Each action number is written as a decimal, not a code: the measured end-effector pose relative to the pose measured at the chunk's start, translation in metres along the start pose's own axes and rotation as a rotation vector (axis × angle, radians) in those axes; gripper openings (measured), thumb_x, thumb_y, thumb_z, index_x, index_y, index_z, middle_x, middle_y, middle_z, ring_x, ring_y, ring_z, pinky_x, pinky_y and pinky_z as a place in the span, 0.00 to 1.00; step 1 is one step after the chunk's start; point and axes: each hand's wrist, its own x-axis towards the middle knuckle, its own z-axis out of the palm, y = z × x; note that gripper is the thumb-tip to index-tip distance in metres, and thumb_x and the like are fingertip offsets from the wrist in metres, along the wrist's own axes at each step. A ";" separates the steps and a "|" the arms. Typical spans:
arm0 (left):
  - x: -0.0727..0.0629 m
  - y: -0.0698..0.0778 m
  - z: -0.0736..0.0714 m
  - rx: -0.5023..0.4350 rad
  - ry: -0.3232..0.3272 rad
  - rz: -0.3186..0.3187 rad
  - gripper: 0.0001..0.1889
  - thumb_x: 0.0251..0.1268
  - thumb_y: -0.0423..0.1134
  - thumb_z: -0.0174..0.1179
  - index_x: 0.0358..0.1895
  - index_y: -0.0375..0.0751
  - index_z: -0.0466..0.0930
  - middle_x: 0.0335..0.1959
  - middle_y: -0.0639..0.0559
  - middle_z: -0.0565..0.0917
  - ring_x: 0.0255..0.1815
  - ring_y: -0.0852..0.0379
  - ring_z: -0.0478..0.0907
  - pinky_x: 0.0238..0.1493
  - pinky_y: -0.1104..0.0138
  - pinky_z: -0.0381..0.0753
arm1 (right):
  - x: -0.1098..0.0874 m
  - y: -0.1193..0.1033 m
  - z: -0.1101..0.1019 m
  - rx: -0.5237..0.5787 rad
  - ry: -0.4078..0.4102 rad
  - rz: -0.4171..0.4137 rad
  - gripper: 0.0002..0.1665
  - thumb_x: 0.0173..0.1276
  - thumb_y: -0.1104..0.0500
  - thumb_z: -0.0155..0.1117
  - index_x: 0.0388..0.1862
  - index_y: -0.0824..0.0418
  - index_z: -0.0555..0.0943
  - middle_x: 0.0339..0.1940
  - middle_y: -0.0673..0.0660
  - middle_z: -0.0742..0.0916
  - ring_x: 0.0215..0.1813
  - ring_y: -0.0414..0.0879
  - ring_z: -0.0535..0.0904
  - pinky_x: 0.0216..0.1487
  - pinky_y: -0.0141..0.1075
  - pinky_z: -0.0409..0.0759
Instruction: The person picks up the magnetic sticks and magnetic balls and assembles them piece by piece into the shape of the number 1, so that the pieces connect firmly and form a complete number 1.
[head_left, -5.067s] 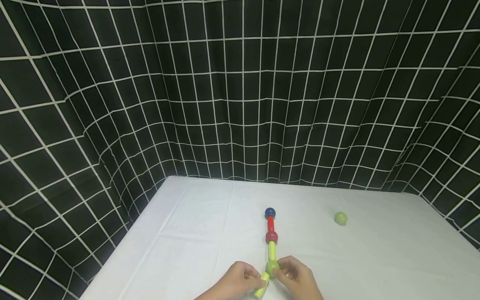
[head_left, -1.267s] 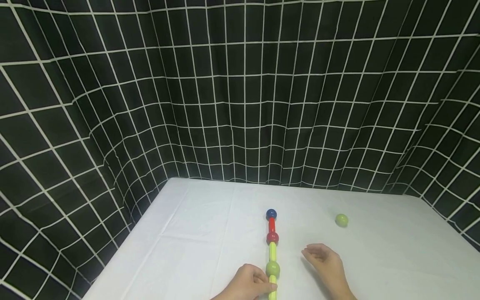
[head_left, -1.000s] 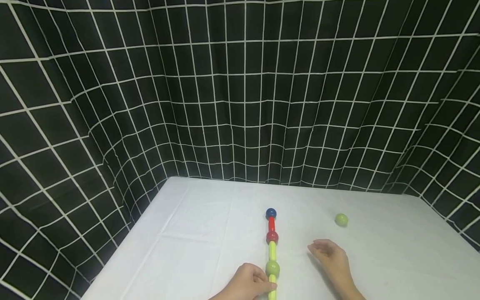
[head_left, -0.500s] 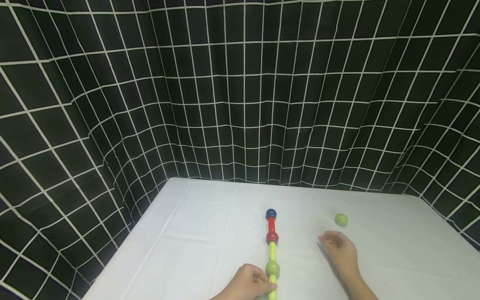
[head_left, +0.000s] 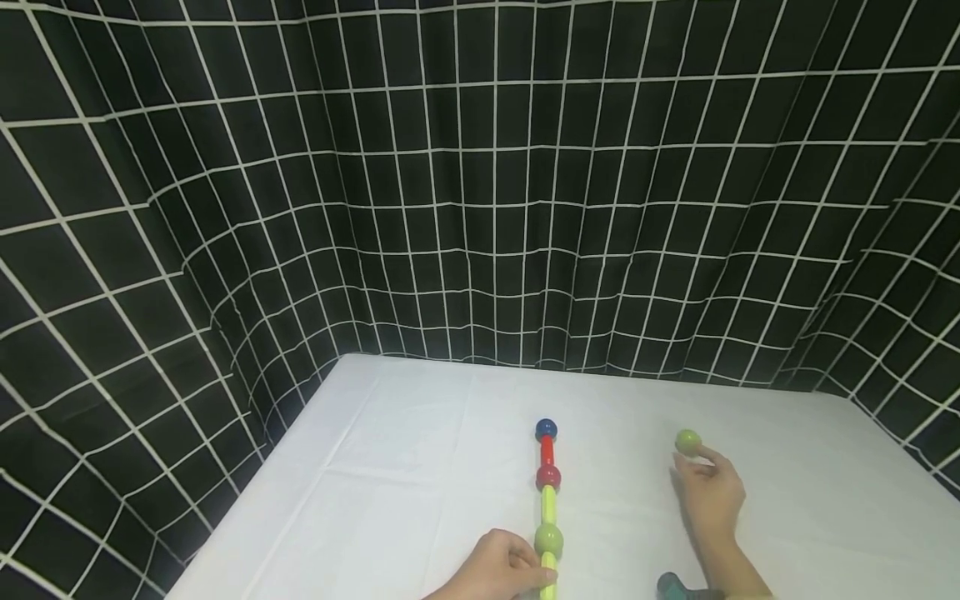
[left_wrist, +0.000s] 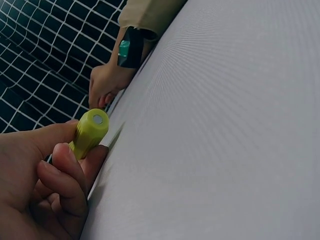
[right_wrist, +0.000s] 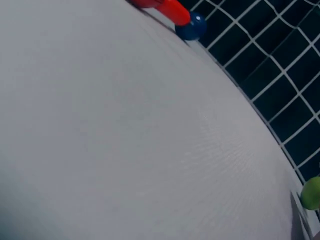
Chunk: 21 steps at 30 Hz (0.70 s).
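My left hand (head_left: 495, 562) pinches a yellow-green magnetic rod (left_wrist: 90, 132) between thumb and fingers; a silver disc shows in its near end. In the head view this rod meets a green ball (head_left: 549, 538), the near end of a straight chain. Beyond it lie another yellow-green rod (head_left: 549, 504), a red ball (head_left: 548, 477), a red rod (head_left: 547, 451) and a blue ball (head_left: 546, 429). Over on the right, my right hand (head_left: 711, 492) has its fingertips right at the near side of a loose green ball (head_left: 687, 440), also partly seen at the right wrist view's edge.
A white cloth (head_left: 390, 467) covers the table. Dark curtains (head_left: 480, 208) with a white grid rise behind it and along both sides. A teal and black wrist strap piece (head_left: 678, 587) shows by the right forearm.
The near rod, tilted apart earlier, now lines up with the chain in my left hand. My right hand has left the chain's green ball and moved right and away to the loose one.
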 end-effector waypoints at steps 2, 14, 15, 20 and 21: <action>0.000 0.000 0.000 -0.001 -0.004 0.005 0.12 0.52 0.43 0.67 0.25 0.36 0.81 0.13 0.57 0.75 0.17 0.64 0.69 0.24 0.74 0.74 | 0.002 0.001 0.000 -0.001 0.018 0.003 0.25 0.64 0.55 0.62 0.56 0.68 0.73 0.34 0.67 0.84 0.22 0.23 0.65 0.22 0.19 0.67; 0.001 -0.001 0.000 0.017 -0.013 0.020 0.12 0.52 0.42 0.67 0.25 0.35 0.81 0.15 0.55 0.79 0.18 0.64 0.72 0.26 0.72 0.78 | 0.015 0.001 0.003 -0.036 0.003 0.016 0.25 0.66 0.55 0.59 0.60 0.63 0.72 0.51 0.66 0.81 0.33 0.31 0.73 0.26 0.12 0.63; 0.000 -0.001 -0.001 0.020 -0.014 0.018 0.12 0.52 0.43 0.67 0.25 0.36 0.81 0.15 0.55 0.79 0.18 0.64 0.72 0.27 0.72 0.78 | 0.016 0.001 0.004 -0.028 -0.001 0.011 0.25 0.66 0.56 0.59 0.60 0.63 0.72 0.53 0.66 0.81 0.31 0.26 0.70 0.25 0.12 0.63; 0.000 0.001 -0.001 0.033 -0.006 0.006 0.12 0.52 0.43 0.67 0.25 0.36 0.81 0.15 0.55 0.78 0.19 0.63 0.72 0.26 0.72 0.77 | 0.020 0.003 0.005 -0.007 -0.012 -0.005 0.26 0.66 0.55 0.59 0.61 0.63 0.71 0.58 0.66 0.78 0.26 0.14 0.60 0.26 0.11 0.64; -0.001 0.002 -0.001 0.033 -0.005 0.003 0.12 0.51 0.43 0.67 0.25 0.36 0.81 0.15 0.55 0.78 0.19 0.63 0.72 0.26 0.72 0.77 | 0.021 0.004 0.006 -0.009 -0.015 -0.001 0.26 0.66 0.55 0.59 0.61 0.63 0.71 0.58 0.66 0.78 0.26 0.14 0.60 0.26 0.11 0.64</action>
